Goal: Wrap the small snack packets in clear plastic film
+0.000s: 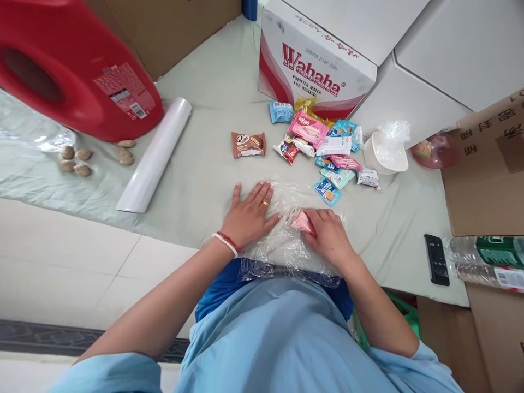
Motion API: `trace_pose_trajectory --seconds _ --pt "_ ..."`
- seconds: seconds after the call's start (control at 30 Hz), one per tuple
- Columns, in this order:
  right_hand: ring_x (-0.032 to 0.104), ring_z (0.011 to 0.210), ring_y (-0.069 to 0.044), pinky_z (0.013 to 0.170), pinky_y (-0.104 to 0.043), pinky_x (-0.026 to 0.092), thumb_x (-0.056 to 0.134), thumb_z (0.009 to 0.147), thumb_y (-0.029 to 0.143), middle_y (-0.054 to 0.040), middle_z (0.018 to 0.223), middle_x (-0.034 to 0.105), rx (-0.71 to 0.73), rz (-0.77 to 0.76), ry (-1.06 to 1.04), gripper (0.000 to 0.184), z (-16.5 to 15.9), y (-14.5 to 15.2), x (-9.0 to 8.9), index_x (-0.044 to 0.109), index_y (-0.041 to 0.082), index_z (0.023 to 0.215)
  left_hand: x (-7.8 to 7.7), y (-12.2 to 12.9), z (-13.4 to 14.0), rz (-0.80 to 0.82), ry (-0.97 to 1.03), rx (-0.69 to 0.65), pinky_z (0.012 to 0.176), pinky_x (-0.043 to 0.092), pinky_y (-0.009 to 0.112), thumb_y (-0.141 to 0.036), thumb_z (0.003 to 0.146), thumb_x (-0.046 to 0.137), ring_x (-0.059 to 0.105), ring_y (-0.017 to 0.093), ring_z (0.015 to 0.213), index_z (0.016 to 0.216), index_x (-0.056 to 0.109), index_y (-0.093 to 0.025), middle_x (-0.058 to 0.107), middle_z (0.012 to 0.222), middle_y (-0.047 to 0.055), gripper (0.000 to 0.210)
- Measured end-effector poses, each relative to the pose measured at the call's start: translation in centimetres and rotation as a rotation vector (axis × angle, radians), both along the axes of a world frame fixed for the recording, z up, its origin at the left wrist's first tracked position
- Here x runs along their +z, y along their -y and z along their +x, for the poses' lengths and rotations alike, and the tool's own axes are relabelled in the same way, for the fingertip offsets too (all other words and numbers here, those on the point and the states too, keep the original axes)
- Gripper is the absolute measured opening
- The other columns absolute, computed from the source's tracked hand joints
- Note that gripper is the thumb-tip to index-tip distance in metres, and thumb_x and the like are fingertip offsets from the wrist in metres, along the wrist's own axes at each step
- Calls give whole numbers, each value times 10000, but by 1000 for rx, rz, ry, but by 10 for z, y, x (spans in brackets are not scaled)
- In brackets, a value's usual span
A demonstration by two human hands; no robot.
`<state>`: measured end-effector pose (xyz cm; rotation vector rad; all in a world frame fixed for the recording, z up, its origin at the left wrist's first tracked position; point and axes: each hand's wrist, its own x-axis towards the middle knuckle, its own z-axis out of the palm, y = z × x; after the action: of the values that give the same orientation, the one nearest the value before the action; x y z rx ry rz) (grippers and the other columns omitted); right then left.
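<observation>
A sheet of clear plastic wrap [262, 245] lies crinkled on the cloth in front of me, its near edge hanging over the table's side. My left hand [248, 215] rests flat at the wrap's left part, fingers spread, with nothing in it. On the wrap's right part, my right hand [327, 232] closes around a small pink-wrapped snack [302, 221]. Beyond the hands lies a pile of packaged snacks, with a pink wafer packet [309, 129] on top and a blue packet [327, 191] nearest me. A brown snack packet [248, 145] sits apart to the left.
A white plastic-film roll [155, 155] lies left, near several brown nuts [83, 155] and a large red jug [77, 71]. Behind the snacks stands a Wahaba-style water carton [315, 65]; right are a white cup [387, 155], a black remote [436, 260] and plastic bottles [487, 251].
</observation>
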<state>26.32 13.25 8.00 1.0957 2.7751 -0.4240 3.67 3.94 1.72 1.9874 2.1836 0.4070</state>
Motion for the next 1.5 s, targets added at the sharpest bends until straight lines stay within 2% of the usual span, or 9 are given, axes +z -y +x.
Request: trace_pose_trajectory --seconds 0.2,0.37,0.53,0.7,1.03,1.17,1.3,1.4,1.5 --pt "554 1146 -371 992 -480 445 609 875 222 -164 1255 696 -60 64 -4 554 23 -20 7 611 165 1426 0 0 0 -6 -4 1 1321 -83 662 -606 1082 292 255 304 1641 1688 270 -137 275 1755 160 767" --pt "576 1158 -326 1043 -440 449 652 875 228 -122 1256 697 18 -72 -123 572 10 -13 12 595 206 1444 1 0 -1 2 -2 -2 1319 -92 657 -584 1084 296 271 306 1636 1685 277 -126 269 1753 171 756" --pt "537 1297 -344 1116 -495 430 697 914 231 -140 1384 660 61 -113 -91 586 -8 -6 2 574 207 1486 1 -1 0 -3 -4 4 1319 -63 678 -572 1077 315 282 318 1631 1678 289 -113 284 1748 174 757" --pt "511 1373 -325 1167 -501 427 786 889 259 -133 1512 583 82 -176 -228 729 0 -11 -5 496 241 1557 0 -1 0 5 -4 1 1323 -43 678 -568 1077 330 284 330 1630 1687 280 -141 289 1748 169 746" --pt "542 1261 -327 1138 -508 415 675 909 147 -153 1347 662 165 -69 -219 542 2 -7 -13 602 187 1445 -1 0 0 40 15 -3 1315 -46 683 -569 1074 345 299 334 1623 1686 273 -137 299 1743 185 753" --pt "539 1307 -327 1172 -531 389 681 917 163 -153 1414 639 160 -82 -206 572 4 -7 -17 578 211 1478 -3 0 -7 55 53 5 1320 40 675 -546 1078 352 321 335 1614 1685 278 -151 300 1744 190 727" --pt "449 1475 -355 1221 -619 342 717 959 288 -180 1607 493 158 -91 -310 658 24 -9 -15 477 244 1569 -4 9 -21 199 78 41 1313 170 641 -498 1066 457 306 351 1621 1676 306 -191 278 1753 196 699" --pt "510 1436 -320 1200 -590 411 656 1027 341 -173 1526 565 129 -82 -518 556 58 -3 -6 488 270 1551 6 30 -31 383 21 -104 1333 137 625 -346 1029 586 338 334 1609 1661 333 -291 417 1702 145 683" --pt "584 1341 -286 1125 -504 519 682 1021 359 -136 1366 667 205 -178 -606 500 99 12 -3 544 288 1497 20 62 -35 348 70 -421 1350 196 558 -173 992 565 425 262 1568 1630 364 -308 556 1610 100 682"
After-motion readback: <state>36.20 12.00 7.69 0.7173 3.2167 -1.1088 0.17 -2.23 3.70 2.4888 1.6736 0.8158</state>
